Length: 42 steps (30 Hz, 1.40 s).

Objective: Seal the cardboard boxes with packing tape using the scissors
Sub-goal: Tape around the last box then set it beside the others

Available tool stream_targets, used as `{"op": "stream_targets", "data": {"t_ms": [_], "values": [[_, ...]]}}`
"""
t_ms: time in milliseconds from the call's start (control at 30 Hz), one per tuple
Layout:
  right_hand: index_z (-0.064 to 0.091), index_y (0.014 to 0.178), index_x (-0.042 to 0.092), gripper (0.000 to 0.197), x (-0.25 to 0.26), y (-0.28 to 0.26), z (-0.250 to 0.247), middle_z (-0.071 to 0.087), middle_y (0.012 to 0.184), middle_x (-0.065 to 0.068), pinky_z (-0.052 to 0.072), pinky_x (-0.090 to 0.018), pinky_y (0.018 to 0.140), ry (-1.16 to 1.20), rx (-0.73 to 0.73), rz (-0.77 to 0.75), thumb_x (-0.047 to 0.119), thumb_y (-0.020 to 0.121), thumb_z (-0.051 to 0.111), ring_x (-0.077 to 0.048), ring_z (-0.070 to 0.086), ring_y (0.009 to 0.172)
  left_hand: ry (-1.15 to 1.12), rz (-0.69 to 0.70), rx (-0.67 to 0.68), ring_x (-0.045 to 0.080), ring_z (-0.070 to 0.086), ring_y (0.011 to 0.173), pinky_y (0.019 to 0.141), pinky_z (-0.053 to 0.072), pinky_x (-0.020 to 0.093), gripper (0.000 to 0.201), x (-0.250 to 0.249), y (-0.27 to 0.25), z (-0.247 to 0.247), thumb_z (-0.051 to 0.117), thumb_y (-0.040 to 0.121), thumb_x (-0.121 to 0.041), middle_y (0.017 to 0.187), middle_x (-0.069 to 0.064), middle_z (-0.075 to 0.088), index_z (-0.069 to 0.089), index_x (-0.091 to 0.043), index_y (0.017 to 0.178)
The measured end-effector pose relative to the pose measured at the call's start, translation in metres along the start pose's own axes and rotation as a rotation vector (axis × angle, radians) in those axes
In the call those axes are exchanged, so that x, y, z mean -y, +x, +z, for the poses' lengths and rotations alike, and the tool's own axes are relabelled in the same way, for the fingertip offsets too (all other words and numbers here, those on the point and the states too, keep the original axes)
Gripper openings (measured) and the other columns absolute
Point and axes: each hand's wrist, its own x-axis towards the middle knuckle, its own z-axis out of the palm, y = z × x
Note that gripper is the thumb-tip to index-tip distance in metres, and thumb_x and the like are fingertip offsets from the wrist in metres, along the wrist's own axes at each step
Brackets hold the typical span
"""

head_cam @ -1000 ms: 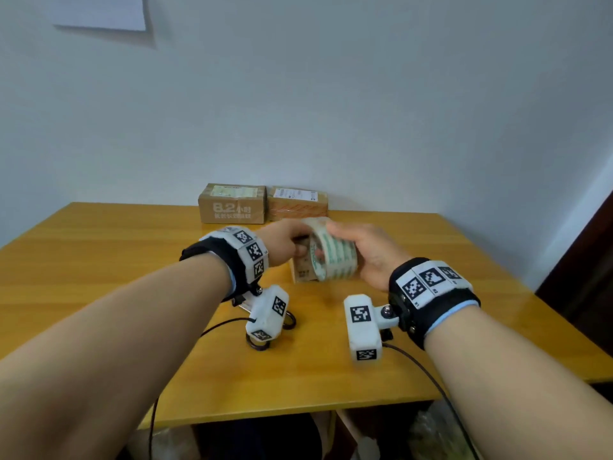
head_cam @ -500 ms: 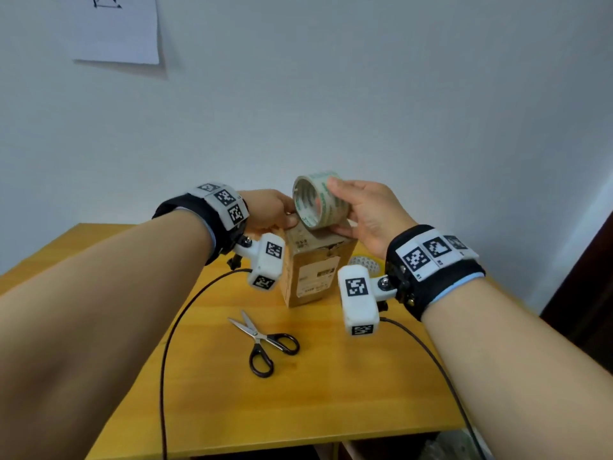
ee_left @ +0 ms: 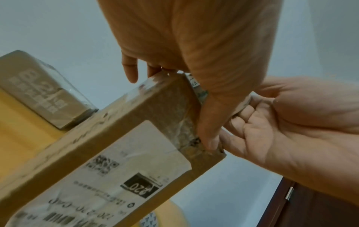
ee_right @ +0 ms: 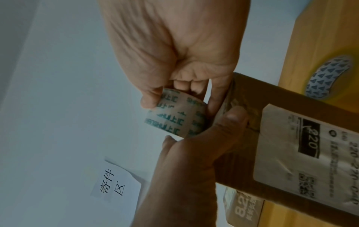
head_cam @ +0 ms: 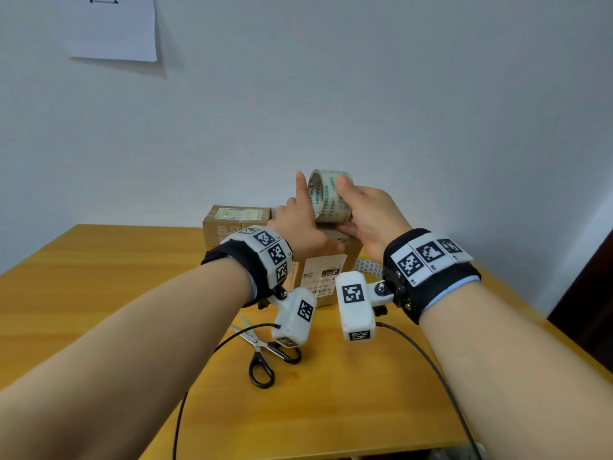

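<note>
A roll of clear packing tape [head_cam: 328, 197] with green print stands on edge above the top of an upright cardboard box [head_cam: 326, 273]. My right hand [head_cam: 351, 207] grips the roll [ee_right: 174, 113], thumb on one side and fingers on the other. My left hand [head_cam: 298, 224] is beside it with the index finger raised straight. Its thumb [ee_left: 207, 135] presses on the taped upper edge of the box [ee_left: 116, 153]. Black-handled scissors [head_cam: 262, 356] lie shut on the table, in front of the box and below my left wrist.
Two more cardboard boxes [head_cam: 235, 224] stand at the back of the wooden table [head_cam: 99, 293] by the wall. A second tape roll [ee_right: 328, 76] lies flat behind the box on the right. A paper sheet [head_cam: 112, 28] hangs on the wall. Camera cables trail across the front.
Both hands have brought the tape roll up to the top of the box. My left index finger has lifted straight and the thumb now presses the box's upper edge.
</note>
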Motion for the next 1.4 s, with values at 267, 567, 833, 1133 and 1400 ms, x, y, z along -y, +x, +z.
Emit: {"op": "stream_targets", "data": {"t_ms": [267,567,833,1133,1400], "values": [[0.069,0.108,0.010,0.038,0.007,-0.007,-0.004,0.073,0.109,-0.009,0.060,-0.038,0.085,0.022,-0.069,0.017,0.045,0.100,0.057,-0.022,0.070,0.102,-0.052,-0.001,-0.095,0.030,0.048,0.130,0.103,0.043,0.054,0.142,0.003,-0.005,0.005,0.073,0.042,-0.073,0.143,0.002,0.050,-0.008,-0.034,0.152],[0.072,0.098,0.003,0.040,0.024,-0.026,-0.015,0.073,0.085,-0.009,0.050,-0.021,0.051,-0.099,-0.117,-0.008,0.042,0.097,0.063,-0.009,0.069,0.061,0.044,0.047,-0.090,0.035,0.043,0.120,0.101,0.038,0.047,0.103,0.000,-0.011,-0.012,0.063,0.059,-0.066,0.131,0.007,0.048,0.014,-0.044,0.147],[0.068,0.107,-0.009,0.050,0.025,-0.029,-0.013,0.070,0.082,-0.009,0.059,-0.036,0.074,-0.070,-0.117,-0.086,0.039,0.096,0.063,-0.018,0.067,0.070,0.138,0.044,-0.113,0.026,0.054,0.099,0.078,0.049,0.036,0.058,-0.007,-0.002,-0.039,0.062,0.070,-0.052,0.105,-0.003,0.047,0.045,-0.041,0.124],[0.073,0.098,0.002,0.033,0.016,-0.019,-0.008,0.074,0.086,-0.011,0.059,-0.047,0.086,0.041,-0.125,-0.038,0.034,0.095,0.067,-0.021,0.071,0.074,0.045,-0.033,0.021,0.012,0.057,0.088,0.065,0.045,0.022,0.042,0.002,0.002,-0.033,0.071,0.077,-0.046,0.102,-0.009,0.065,0.065,-0.041,0.118],[0.072,0.096,-0.003,0.037,0.003,-0.011,-0.011,0.071,0.074,-0.004,0.056,-0.038,0.075,0.013,-0.159,-0.059,0.033,0.095,0.066,-0.018,0.066,0.068,0.204,0.063,0.024,0.026,0.049,0.129,0.104,0.045,0.043,0.066,-0.002,0.001,-0.017,0.041,0.071,-0.070,0.135,0.001,0.059,0.063,-0.036,0.123]]}}
